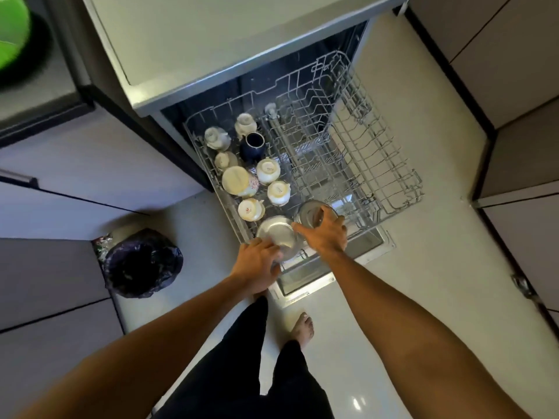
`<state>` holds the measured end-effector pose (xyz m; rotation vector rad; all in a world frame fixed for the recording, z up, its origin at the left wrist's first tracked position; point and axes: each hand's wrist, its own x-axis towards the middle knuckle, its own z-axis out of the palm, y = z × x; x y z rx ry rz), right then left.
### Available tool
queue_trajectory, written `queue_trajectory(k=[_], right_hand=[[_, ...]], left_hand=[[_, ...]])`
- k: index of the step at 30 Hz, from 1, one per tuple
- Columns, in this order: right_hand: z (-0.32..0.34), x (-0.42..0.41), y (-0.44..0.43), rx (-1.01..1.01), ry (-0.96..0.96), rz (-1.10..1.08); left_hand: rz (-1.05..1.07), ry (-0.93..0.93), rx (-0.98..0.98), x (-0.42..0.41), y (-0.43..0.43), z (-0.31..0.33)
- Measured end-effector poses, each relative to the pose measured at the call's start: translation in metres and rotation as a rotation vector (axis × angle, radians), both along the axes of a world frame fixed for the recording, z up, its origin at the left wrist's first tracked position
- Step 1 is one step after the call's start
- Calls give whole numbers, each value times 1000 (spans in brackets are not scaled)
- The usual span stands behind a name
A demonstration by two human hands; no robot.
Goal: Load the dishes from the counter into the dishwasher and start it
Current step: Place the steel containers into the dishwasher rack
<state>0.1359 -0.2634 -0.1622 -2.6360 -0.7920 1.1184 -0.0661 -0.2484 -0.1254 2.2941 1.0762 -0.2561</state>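
Pulled-out upper rack (378, 152) at frame centre, white cups (268, 170) and one dark blue cup (253, 145) upside down along its left side. Left hand (257, 264) gripping a steel bowl (276, 231) at the rack's near corner; right hand (325, 234) clasping a second steel bowl (311, 211) beside it. Black-bagged bin (142, 263) at lower left.

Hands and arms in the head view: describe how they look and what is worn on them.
Both arms are bare all the way down, with no sleeves showing. The left hand and right hand wear no gloves, and no watch, bracelet or ring can be seen. Below them show dark trousers and a bare foot.
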Motion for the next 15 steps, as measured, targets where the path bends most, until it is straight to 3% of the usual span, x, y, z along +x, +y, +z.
queue_trajectory(k=[6,15], right_hand=[[-32,5,13,-67,-31,-1],[-51,16,26,-157,-19,-52]], left_hand=[[-262,59,-102,8,29,-26],[-342,78,-260,1,56,-50]])
